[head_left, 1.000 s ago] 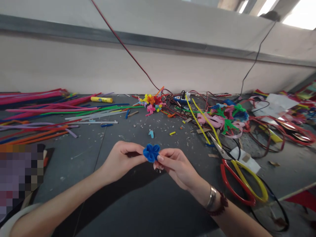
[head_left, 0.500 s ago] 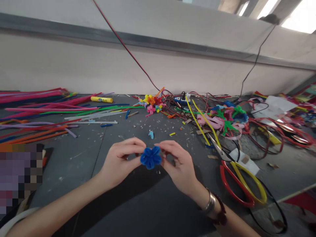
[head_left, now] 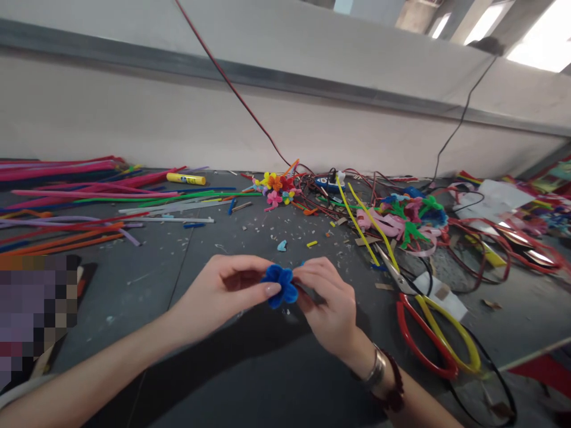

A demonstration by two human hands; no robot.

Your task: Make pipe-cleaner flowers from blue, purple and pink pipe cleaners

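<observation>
A blue pipe-cleaner flower (head_left: 280, 285) is held clamped between the fingers (head_left: 271, 290) of the left hand (head_left: 218, 297) and the right hand (head_left: 330, 306), above the grey desk (head_left: 200, 255). Red-and-yellow-handled scissors (head_left: 400, 321) are laid to the right; loose pipe cleaners (head_left: 102, 193) are seen well beyond.

Ahead of the left hand (head_left: 218, 297) and right hand (head_left: 330, 303), a hand could pass over the tabletop (head_left: 214, 244), crossing only small scraps (head_left: 263, 235), up to the tangled wires (head_left: 321, 193). Pipe cleaners (head_left: 75, 220) obstruct the far left, and scissors (head_left: 428, 339) lie right of the right hand.
</observation>
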